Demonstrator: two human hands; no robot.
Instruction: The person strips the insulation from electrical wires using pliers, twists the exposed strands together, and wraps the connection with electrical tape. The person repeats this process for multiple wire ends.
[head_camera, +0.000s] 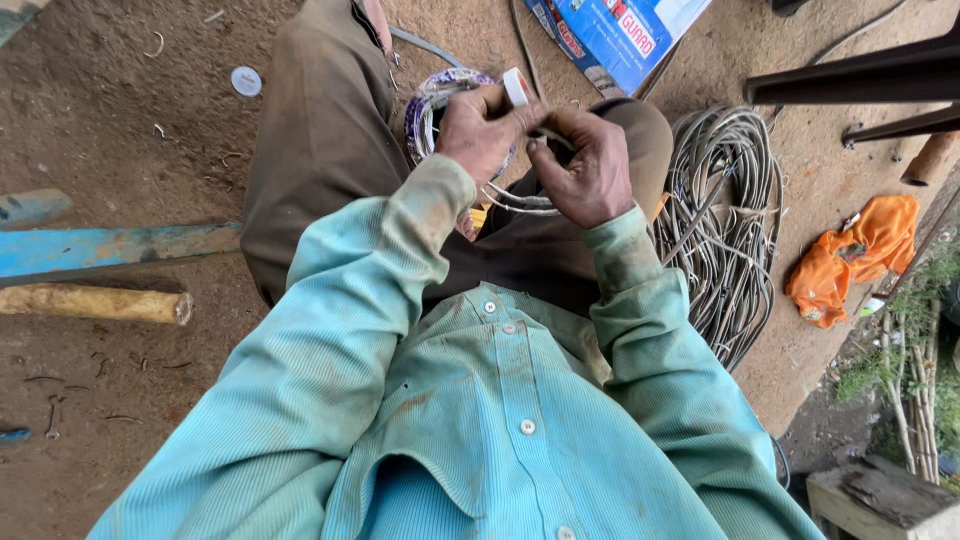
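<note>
1. Holding a small white tape roll (516, 87) between thumb and fingers, the left hand (482, 130) sits above the lap, clenched around the roll; the roll pokes up past the knuckles.
2. Right hand (588, 165) is just beside the left, nearly touching it, fingers curled and pinching a thin pale wire (520, 203). The wire loops down below both hands and lies across the dark trousers.
3. Whether the tape end is stuck on the wire at the pinch point: cannot tell, fingers cover it.
4. Both forearms are in teal ribbed shirt sleeves (400, 250), stained rust-brown at the cuffs.
5. A coil with purple-and-white wrapping (425, 105) lies on the ground behind the left hand, partly hidden by it.
6. A large bundle of grey cable (725, 215) rests on the dirt at the person's right, near the right knee, apart from the hands.
7. A blue printed carton (615, 35) lies on the ground beyond the hands, at the top of the view.
8. An orange cloth (855, 255) lies crumpled farther right, well apart from the cable bundle.
9. At the person's left: a blue-painted plank (110, 250) with a round wooden pole (95, 303) just beside it, both on bare earth.
10. A small white disc (246, 81) lies on the dirt beyond the left knee.
</note>
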